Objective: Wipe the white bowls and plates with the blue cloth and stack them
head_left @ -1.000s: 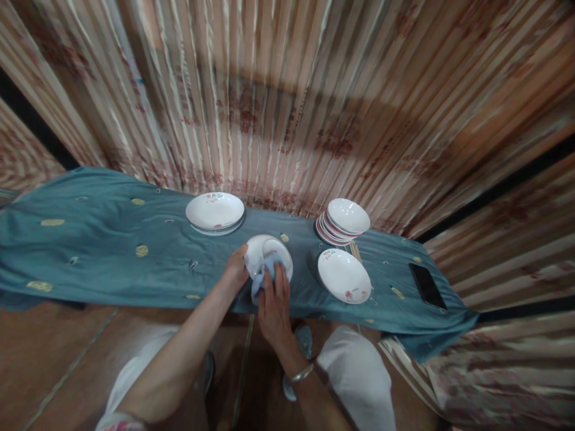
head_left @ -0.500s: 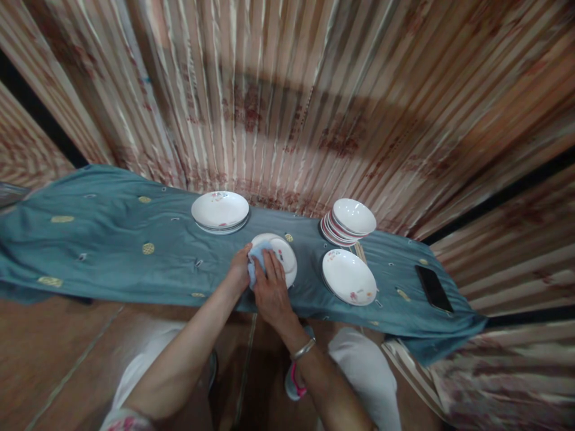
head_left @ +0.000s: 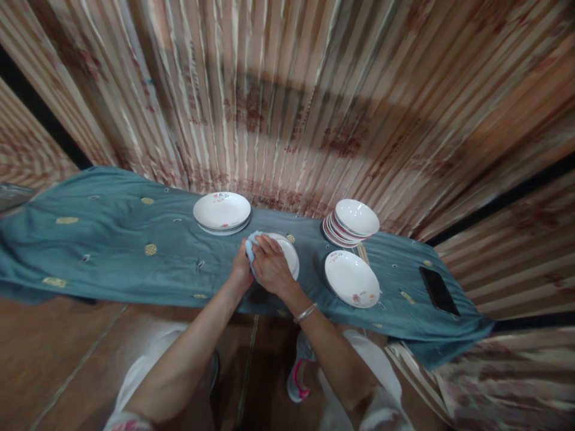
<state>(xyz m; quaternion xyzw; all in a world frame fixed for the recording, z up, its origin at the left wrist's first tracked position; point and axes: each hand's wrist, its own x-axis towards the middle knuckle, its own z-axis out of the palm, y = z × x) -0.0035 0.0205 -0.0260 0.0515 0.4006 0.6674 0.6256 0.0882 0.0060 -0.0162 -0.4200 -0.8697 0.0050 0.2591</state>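
Note:
A white plate (head_left: pixel 290 256) is held over the front middle of the table, its underside facing up, judging by the ring on it. My left hand (head_left: pixel 242 266) is closed on the plate's left edge. Across the plate lies my right hand (head_left: pixel 271 266), pressing a light blue cloth (head_left: pixel 251 244) against its left side, close to my left fingers. Much of the plate and cloth is hidden under the right hand.
Stacked plates (head_left: pixel 221 211) stand behind to the left. On the right are more stacked plates (head_left: pixel 351 279), a stack of bowls (head_left: pixel 357 218) and a black phone (head_left: pixel 439 290). A teal cloth (head_left: pixel 117 239) covers the table; a curtain (head_left: pixel 269 108) hangs behind it.
My right hand and the blue cloth have slid up and left toward the plate's left edge. The cloth now looks more bunched, and less of the plate's face shows.

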